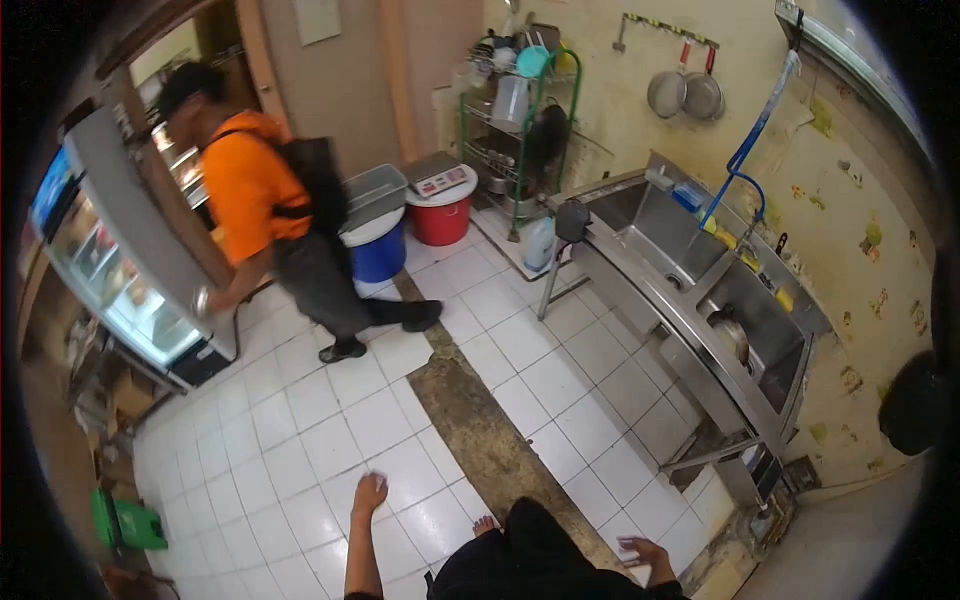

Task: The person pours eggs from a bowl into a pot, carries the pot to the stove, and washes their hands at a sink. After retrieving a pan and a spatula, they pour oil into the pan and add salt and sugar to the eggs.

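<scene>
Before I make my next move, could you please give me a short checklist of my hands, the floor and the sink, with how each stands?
1. Right hand free: ok, its fingers are spread and nothing shows in them.
2. Left hand free: cannot tell; something small and pale shows at the fingers.
3. Way ahead free of people: not ok; a person in orange is in mid-stride.
4. Floor surface even: not ok; a worn brown strip breaks the white tiles.
5. Floor dry: cannot tell; the shine may just be light.
6. Nearer sink basin unoccupied: not ok; metal cookware lies inside.
</scene>
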### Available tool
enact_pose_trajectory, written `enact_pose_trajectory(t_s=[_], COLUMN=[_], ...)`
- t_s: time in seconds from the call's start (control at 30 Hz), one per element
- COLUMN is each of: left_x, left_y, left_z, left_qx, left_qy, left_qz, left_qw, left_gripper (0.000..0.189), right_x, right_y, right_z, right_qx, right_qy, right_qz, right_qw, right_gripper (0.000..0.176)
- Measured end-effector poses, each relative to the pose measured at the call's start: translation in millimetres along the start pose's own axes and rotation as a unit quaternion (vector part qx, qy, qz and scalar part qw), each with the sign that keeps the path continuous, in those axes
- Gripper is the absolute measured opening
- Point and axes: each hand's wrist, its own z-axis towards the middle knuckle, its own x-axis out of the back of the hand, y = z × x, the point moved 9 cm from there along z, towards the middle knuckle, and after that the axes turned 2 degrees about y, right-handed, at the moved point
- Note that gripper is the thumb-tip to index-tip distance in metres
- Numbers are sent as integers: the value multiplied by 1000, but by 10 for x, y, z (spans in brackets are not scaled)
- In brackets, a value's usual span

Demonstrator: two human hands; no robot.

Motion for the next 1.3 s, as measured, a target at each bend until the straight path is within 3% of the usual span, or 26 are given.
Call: enact_pose_trajectory(t_s=[0.07,0.1,0.13,0.2,0.23,0.27,0.3,0.33,0.37,0.43,0.47,0.5,0.57,0.6,0.67,0.7,0.73,0.77,0.8,0.83,0.87,0.93,0.97,1.07,1.13,1.3], left_x=[172,207,239,405,414,376,243,107,-5,-691,-794,-864,-1043,-1185,-1268,-1246,-1180,-1186,-1246,-1130,-1104,-885,-713,-485,-513,-779], left_y=[883,1206,1512,2095,2219,2190,1994,1883,1677,945,850,826,456,152,-67,-94,-57,-40,-148,313,102,577,946,1695,2022,2010], left_z=[1301,1870,2344,3124,3408,3733,3808,3911,3898,3859,3726,3615,3387,3307,3481,3659,3837,4223,4566,5105,5496,6323,6658,7400,7599,7504], left_qx=[-40,-44,-51,-89,-43,-63,-77,-67,-58,-56,-10,-32,169,230,109,187,264,250,236,-96,48,55,100,48,32,-7], left_qy=[-36,-41,-48,-7,-14,30,62,79,92,-45,-106,-142,-225,-234,-220,-264,-302,-293,-286,-232,-187,-126,-111,-70,-73,-117], left_qz=[-15,-36,-32,-145,-172,-175,-177,-119,-58,57,84,41,-65,-132,-26,-44,-54,-100,-148,32,94,134,99,48,18,34], left_qw=[998,998,997,985,984,982,979,987,992,996,991,989,957,936,969,945,914,917,917,967,977,981,984,995,997,993], left_gripper=[18,18,18,18,19,19,20,22,24,28,28,25,19,17,17,17,17,18,18,20,24,26,23,16,15,16], right_x=[525,941,1326,1732,1871,1702,1867,2213,2052,1965,1952,1943,1930,2249,2702,2499,2636,2924,2979,3165,3352,3782,4042,4440,3438,3784], right_y=[446,720,608,-608,-1215,-2056,-2552,-2914,-3746,-5183,-5800,-6353,-7257,-7344,-7713,-7958,-7971,-8037,-8119,-8085,-8035,-8040,-7806,-7677,-8342,-7936], right_z=[-83,192,297,-505,-819,-1110,-905,-408,-418,-243,-128,-27,206,590,1681,1555,1833,2194,2304,2498,2809,3210,3534,4096,2698,3021], right_qx=[-83,-46,0,143,215,145,296,309,469,431,430,439,422,420,409,449,372,341,338,384,361,403,337,369,367,231], right_qy=[112,26,83,486,674,730,748,715,690,718,658,648,606,604,488,410,423,408,398,383,342,368,413,344,404,591], right_qz=[-13,107,41,65,1,31,39,75,94,20,49,24,-9,-22,50,153,251,139,195,239,315,265,446,410,449,225], right_qw=[990,993,996,860,707,667,592,623,543,546,616,622,674,677,769,779,787,836,830,805,809,795,719,760,708,739], right_gripper=[60,61,60,41,38,34,28,22,22,27,29,32,35,35,27,16,16,19,22,18,17,15,13,21,28,16])
